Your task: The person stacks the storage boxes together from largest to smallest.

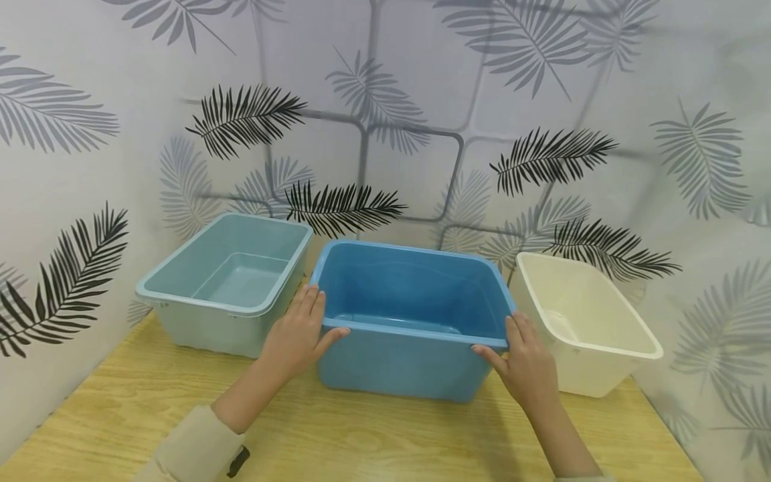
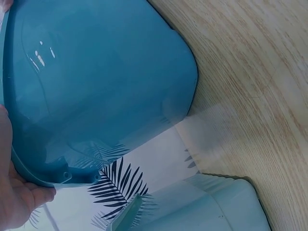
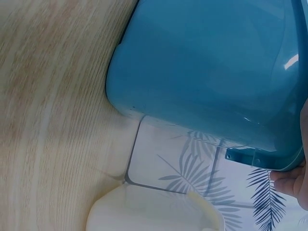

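- Blue plastic tub (image 1: 394, 365) stands on the wood-grain table (image 1: 361, 442) between a pale green tub (image 1: 211, 329) and a cream tub (image 1: 587, 370).
- I see the left hand (image 1: 299, 333), extended forward, gripping its near left corner, thumb in front.
- Right hand (image 1: 530, 361) mirrors it, gripping the near right corner.

You have one blue tub (image 1: 397, 365), one pale green tub (image 1: 211, 333) and one cream tub (image 1: 593, 369), three altogether. You show one left hand (image 1: 299, 335) and one right hand (image 1: 530, 361), two in total. Your head view has one wooden table (image 1: 361, 442) and five black leaf prints (image 1: 245, 122).
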Action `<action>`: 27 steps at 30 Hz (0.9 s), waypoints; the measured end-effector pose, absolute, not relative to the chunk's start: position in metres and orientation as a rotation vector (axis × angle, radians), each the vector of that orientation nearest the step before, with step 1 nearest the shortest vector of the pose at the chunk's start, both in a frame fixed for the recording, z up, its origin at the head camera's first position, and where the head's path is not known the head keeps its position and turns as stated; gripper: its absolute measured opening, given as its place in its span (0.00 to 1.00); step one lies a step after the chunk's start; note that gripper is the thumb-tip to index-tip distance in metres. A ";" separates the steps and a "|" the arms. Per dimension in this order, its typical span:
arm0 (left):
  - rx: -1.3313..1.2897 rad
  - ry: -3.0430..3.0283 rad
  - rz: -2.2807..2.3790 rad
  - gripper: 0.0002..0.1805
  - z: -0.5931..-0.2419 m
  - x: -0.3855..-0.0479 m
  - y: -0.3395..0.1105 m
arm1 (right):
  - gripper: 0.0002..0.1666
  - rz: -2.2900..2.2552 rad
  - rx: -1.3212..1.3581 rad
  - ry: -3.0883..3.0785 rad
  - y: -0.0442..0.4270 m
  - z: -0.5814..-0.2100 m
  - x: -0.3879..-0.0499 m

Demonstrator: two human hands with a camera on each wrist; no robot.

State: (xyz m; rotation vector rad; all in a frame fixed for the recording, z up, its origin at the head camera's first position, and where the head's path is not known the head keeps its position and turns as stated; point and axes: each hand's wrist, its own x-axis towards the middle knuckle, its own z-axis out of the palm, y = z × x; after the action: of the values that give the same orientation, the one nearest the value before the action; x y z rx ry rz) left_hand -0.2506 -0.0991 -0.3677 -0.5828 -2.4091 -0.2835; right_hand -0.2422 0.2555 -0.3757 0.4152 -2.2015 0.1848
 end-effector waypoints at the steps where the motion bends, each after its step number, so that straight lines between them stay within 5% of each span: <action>1: -0.583 -2.408 -0.282 0.54 -0.368 -0.250 -0.099 | 0.60 0.185 0.417 -2.197 0.255 -0.376 -0.242; 27: -0.555 -2.463 -0.300 0.50 -0.365 -0.240 -0.099 | 0.59 0.174 0.421 -2.152 0.255 -0.377 -0.235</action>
State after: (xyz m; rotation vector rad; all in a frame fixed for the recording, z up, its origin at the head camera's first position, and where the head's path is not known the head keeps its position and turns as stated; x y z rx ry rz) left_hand -0.2402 -0.0987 -0.3654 -0.5553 -2.4629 -0.2996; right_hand -0.2354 0.2545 -0.3765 0.4207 -2.1516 0.1736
